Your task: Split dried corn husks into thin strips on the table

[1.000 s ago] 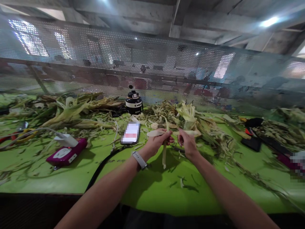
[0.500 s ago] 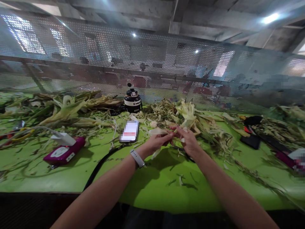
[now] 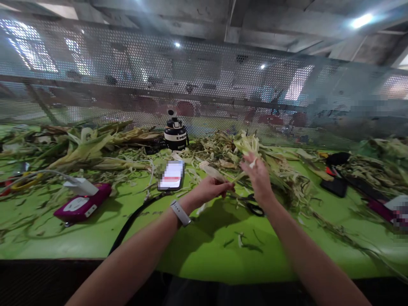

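Beyond the fingers, a perforated screen (image 3: 204, 76) spans the view, and its holes blur the shapes behind. The smooth green counter (image 3: 219, 250) runs beneath both hands. A heap of curling, leafy husks (image 3: 86, 146) lies beyond the fingers, well to the left; a frayed, papery husk bundle (image 3: 247, 142) rises just past the right fingers, which partly cover it. Far left of the fingers sits a glossy purple power block (image 3: 84, 204); nearer, beyond them, stands a rounded black bottle (image 3: 175, 135) with a pale band. A phone (image 3: 174, 174), partly pixelated, lies left of the fingers. Black-handled scissors (image 3: 259, 213) rest under the right wrist, which crowds them and hides part. The left hand (image 3: 208, 190) has its fingers pinched on a pale husk strip (image 3: 212, 171), flat and tapering, sticking out beyond them. The right hand (image 3: 260, 180) is blurred; whether its fingers grip anything cannot be told.
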The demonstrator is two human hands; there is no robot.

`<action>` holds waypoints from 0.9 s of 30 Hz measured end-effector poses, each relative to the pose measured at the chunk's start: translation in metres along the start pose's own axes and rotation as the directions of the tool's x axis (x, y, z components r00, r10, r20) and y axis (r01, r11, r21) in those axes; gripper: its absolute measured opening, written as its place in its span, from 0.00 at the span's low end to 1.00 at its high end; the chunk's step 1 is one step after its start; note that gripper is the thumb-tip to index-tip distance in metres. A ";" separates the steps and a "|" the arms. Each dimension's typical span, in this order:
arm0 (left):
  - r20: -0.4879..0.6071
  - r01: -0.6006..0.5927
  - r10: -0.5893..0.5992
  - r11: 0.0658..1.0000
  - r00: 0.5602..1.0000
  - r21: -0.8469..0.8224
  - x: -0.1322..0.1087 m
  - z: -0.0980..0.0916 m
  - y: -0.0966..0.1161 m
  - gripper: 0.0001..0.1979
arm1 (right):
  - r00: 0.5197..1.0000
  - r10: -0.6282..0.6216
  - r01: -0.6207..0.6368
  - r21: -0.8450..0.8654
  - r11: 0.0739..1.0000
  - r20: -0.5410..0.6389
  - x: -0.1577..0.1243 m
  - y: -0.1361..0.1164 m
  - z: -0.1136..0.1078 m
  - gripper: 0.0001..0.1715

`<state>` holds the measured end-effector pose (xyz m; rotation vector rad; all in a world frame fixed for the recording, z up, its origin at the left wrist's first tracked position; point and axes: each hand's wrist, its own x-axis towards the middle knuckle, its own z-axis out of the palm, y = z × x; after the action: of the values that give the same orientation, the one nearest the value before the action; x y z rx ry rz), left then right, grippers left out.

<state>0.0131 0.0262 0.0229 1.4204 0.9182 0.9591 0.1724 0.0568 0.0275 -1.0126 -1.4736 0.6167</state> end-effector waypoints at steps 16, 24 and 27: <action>0.201 -0.071 0.044 0.989 0.979 0.129 0.000 0.001 -0.006 0.18 | 0.963 -0.211 0.202 0.071 0.977 0.166 -0.023 -0.009 0.017 0.06; 0.114 0.050 -0.034 0.990 0.993 -0.134 0.002 0.003 -0.007 0.19 | 0.963 -0.009 0.002 0.029 1.000 0.269 -0.009 -0.009 0.010 0.14; 0.098 0.128 -0.103 0.943 0.990 -0.306 0.005 0.000 -0.006 0.18 | 0.952 0.078 -0.079 -0.010 0.997 0.296 -0.001 -0.007 0.000 0.22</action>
<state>0.0145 0.0316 0.0175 1.1157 0.7439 0.9068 0.1703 0.0527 0.0323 -1.0125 -1.6989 0.8564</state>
